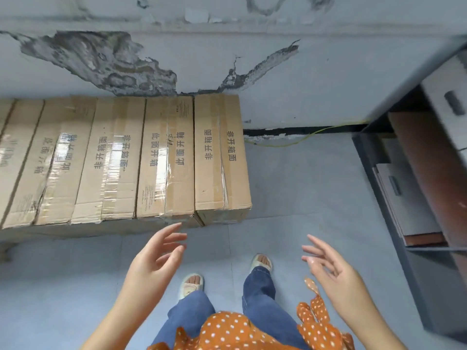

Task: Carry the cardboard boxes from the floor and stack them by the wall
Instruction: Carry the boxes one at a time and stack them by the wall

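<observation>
Cardboard boxes (pixel 121 160): taped row at 11 o'clock, ends against wall (pixel 278 72). Likely stiff, weighty; tape slick, so grip opposite short ends, low. Left hand (pixel 154 258), right hand (pixel 331 266): both empty, fingers spread, near end box (pixel 219 157).

Orange white-dotted top (pixel 227 329), blue jeans (pixel 257 294), pale open-toed sandals (pixel 190 285), bare forearms

Cardboard boxes (pixel 121 160) side by side against far wall (pixel 278 72); shelf unit (pixel 414 173) at right.
</observation>
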